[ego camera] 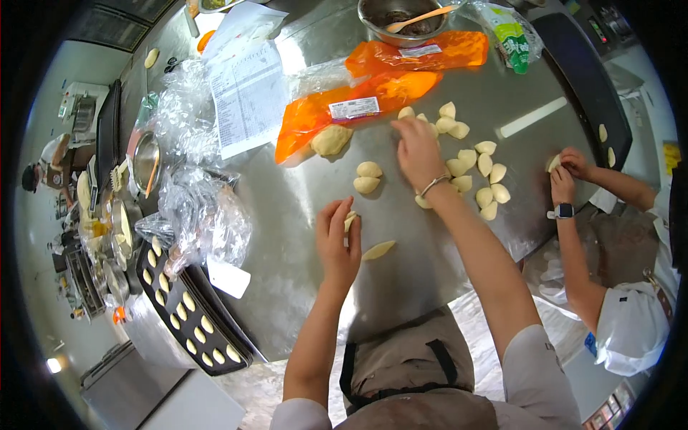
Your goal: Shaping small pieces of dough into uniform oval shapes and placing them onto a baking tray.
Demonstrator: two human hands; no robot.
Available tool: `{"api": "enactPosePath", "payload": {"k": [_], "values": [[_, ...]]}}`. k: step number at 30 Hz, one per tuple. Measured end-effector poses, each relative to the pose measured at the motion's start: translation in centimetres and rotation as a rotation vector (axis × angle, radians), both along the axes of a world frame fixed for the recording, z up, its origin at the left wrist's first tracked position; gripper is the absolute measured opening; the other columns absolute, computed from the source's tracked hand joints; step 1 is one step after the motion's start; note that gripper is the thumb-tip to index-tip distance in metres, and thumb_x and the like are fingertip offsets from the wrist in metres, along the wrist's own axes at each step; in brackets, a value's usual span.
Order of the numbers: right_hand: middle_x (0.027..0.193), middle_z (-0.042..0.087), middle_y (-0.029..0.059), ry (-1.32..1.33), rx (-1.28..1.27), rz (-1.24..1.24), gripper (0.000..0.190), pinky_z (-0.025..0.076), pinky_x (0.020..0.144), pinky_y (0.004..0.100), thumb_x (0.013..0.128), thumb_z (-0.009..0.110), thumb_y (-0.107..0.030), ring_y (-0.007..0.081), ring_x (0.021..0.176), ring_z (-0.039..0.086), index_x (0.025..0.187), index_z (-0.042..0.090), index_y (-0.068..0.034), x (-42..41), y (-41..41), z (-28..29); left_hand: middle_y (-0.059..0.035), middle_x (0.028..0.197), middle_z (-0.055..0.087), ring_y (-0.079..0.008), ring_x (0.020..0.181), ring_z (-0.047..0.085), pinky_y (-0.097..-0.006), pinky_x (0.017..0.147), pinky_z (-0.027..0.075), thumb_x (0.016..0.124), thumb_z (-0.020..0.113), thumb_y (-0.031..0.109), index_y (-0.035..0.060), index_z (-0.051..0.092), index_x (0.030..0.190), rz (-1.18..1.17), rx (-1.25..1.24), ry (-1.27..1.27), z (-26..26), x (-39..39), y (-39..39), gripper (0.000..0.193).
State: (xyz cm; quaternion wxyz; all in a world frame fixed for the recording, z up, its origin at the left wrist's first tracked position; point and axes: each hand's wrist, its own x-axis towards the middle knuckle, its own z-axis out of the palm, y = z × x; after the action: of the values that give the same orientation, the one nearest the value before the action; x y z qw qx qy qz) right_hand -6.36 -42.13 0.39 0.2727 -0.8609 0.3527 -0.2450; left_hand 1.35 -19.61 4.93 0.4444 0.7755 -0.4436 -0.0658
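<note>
My left hand has its fingers curled round a small dough piece, partly hidden behind them, low over the steel worktable. A flat, pointed dough piece lies just right of that hand. Farther out, my right hand reaches into a group of cut dough pieces; its fingertips are by one dough piece, and its grip is hidden. Two dough pieces sit together between my hands. More wedge-shaped dough pieces lie scattered to the right. A larger dough lump rests against an orange plastic bag.
At right, a co-worker's hands hold dough beside a dark tray. Stacked black baking trays at left carry shaped dough. Clear plastic wrap, printed sheets and a steel bowl with a spatula surround the work area.
</note>
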Motion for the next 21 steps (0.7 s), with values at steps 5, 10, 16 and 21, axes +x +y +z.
{"api": "enactPosePath", "payload": {"k": [5,10,16,21], "values": [[0.119,0.066,0.0135,-0.046,0.116,-0.169,0.028,0.054,0.093,0.0434,0.094,0.059,-0.003,0.0328,0.106,0.065,0.120,0.067,-0.007,-4.0,-5.6,1.5,-0.0148,0.122,0.062,-0.0249,0.102,0.066,-0.0349,0.086,0.055,0.095,0.066,-0.004,0.0037,0.065,0.133,0.011,0.047,0.204,0.9,-2.9,1.3,0.038],[0.103,0.070,0.0114,-0.014,0.274,-0.131,0.016,0.057,0.079,0.0365,0.096,0.066,-0.008,0.0270,0.086,0.070,0.112,0.067,-0.005,-10.5,-2.3,2.3,-0.0159,0.120,0.064,-0.0286,0.101,0.068,-0.0383,0.088,0.055,0.096,0.067,0.003,0.0036,0.064,0.131,-0.079,0.133,0.301,-1.2,-5.2,-0.8,0.036],[0.101,0.066,0.0124,0.085,0.290,-0.333,0.015,0.057,0.079,0.0364,0.095,0.068,-0.008,0.0265,0.090,0.068,0.108,0.064,-0.003,-14.9,4.2,0.7,-0.0179,0.126,0.059,-0.0340,0.110,0.063,-0.0412,0.092,0.053,0.093,0.068,0.002,0.0013,0.058,0.134,-0.092,0.121,0.297,-4.0,-7.8,-7.0,0.042],[0.105,0.057,0.0147,-0.073,0.245,-0.456,0.032,0.056,0.081,0.0347,0.086,0.076,-0.004,0.0274,0.097,0.061,0.113,0.058,-0.001,-13.9,7.3,-2.0,-0.0172,0.128,0.056,-0.0301,0.109,0.063,-0.0383,0.089,0.056,0.093,0.067,0.000,0.0000,0.058,0.132,-0.058,0.099,0.275,-3.6,-9.5,-7.3,0.040]]}}
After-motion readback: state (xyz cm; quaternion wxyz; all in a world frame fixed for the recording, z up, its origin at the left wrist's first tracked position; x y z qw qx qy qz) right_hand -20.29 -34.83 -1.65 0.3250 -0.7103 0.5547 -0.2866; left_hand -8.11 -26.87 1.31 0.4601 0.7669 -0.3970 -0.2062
